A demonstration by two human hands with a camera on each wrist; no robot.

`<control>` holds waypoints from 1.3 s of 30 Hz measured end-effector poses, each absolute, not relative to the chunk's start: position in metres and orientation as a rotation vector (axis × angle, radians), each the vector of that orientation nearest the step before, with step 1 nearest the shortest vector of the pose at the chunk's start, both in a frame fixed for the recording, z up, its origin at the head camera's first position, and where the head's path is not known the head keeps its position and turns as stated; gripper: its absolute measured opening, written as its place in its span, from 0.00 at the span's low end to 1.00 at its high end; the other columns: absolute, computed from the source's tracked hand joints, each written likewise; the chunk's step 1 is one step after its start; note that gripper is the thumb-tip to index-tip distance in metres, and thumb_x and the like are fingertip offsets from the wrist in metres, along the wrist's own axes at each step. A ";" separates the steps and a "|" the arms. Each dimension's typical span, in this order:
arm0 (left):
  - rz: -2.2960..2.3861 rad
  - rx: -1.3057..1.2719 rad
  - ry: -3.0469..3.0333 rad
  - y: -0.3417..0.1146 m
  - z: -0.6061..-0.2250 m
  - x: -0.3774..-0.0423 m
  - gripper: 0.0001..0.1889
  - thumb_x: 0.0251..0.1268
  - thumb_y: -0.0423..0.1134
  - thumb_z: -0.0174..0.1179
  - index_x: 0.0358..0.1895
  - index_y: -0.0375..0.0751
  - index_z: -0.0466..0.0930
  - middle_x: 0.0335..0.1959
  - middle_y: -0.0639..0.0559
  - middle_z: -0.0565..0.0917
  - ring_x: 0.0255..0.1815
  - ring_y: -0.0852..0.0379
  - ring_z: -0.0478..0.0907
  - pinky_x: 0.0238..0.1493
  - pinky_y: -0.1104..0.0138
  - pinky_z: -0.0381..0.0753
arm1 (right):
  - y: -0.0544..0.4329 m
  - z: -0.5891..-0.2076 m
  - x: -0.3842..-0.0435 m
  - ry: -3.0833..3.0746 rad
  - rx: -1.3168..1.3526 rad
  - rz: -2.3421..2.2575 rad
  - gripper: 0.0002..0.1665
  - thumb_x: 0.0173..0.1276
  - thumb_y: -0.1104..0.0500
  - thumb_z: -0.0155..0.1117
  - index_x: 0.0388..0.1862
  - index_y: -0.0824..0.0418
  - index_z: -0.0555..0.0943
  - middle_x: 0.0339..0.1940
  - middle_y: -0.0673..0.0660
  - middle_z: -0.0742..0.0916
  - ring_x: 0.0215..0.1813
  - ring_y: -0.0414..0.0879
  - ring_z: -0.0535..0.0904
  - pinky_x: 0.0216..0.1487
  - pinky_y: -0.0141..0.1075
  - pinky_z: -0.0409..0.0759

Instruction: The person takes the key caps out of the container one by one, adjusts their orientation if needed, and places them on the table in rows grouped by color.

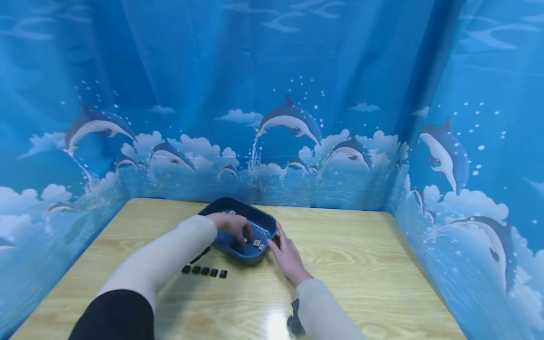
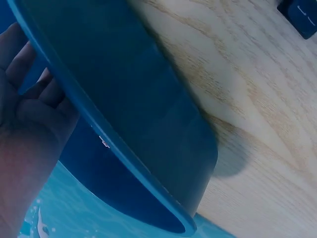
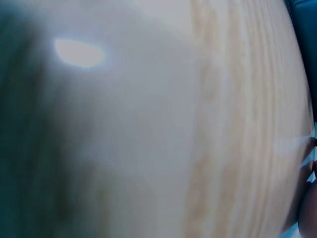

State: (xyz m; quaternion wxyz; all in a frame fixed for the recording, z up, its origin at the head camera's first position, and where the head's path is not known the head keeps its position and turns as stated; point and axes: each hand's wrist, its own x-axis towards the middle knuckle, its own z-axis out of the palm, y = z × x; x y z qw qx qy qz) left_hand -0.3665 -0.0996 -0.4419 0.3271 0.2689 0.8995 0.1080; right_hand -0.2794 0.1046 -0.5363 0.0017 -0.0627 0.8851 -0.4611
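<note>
A dark blue basin (image 1: pixel 231 255) stands on the wooden table, with several small light square pieces (image 1: pixel 257 242) bearing dark marks on its floor. My left hand (image 1: pixel 231 224) reaches over the near side into it, fingers pointing down at one of those pieces; whether they pinch it is hidden. In the left wrist view the basin's rim (image 2: pixel 106 131) covers part of that hand (image 2: pixel 29 99). On the basin's right side, my right hand (image 1: pixel 289 255) holds the edge between thumb and fingers. The right wrist view shows mostly blurred tabletop.
Left of the basin's near side, a row of small black square pieces (image 1: pixel 205 271) lies on the table (image 1: pixel 348 264). One black piece (image 2: pixel 301 17) shows pale marks in the left wrist view. A blue dolphin-print curtain (image 1: pixel 204 118) encloses the table's back and sides.
</note>
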 end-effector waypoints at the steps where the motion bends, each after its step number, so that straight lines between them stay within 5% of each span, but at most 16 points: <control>1: 0.279 0.701 2.352 -0.099 -0.443 -0.367 0.12 0.62 0.38 0.67 0.48 0.53 0.85 0.46 0.58 0.83 0.54 0.56 0.77 0.65 0.54 0.67 | 0.104 -0.536 -0.279 2.783 -0.203 -1.446 0.39 0.77 0.41 0.48 0.80 0.44 0.48 0.73 0.60 0.68 0.73 0.65 0.58 0.69 0.63 0.54; 11: 0.279 0.708 2.374 -0.099 -0.440 -0.367 0.10 0.60 0.34 0.67 0.42 0.52 0.88 0.41 0.60 0.84 0.48 0.59 0.79 0.58 0.58 0.75 | 0.105 -0.536 -0.278 2.786 -0.234 -1.454 0.39 0.77 0.43 0.49 0.80 0.46 0.48 0.73 0.61 0.69 0.74 0.66 0.56 0.70 0.63 0.49; 21: 0.578 0.761 2.429 -0.102 -0.424 -0.362 0.12 0.59 0.27 0.66 0.46 0.41 0.87 0.41 0.57 0.85 0.38 0.61 0.81 0.40 0.66 0.82 | 0.104 -0.537 -0.280 2.785 -0.203 -1.449 0.39 0.77 0.42 0.48 0.80 0.43 0.46 0.73 0.61 0.68 0.74 0.67 0.55 0.69 0.64 0.50; 39: 0.894 0.797 2.487 -0.111 -0.413 -0.320 0.11 0.57 0.31 0.70 0.45 0.39 0.87 0.39 0.57 0.86 0.35 0.62 0.82 0.38 0.68 0.82 | 0.104 -0.537 -0.280 2.823 -0.207 -1.430 0.39 0.76 0.40 0.49 0.80 0.43 0.48 0.72 0.59 0.70 0.70 0.63 0.64 0.67 0.62 0.58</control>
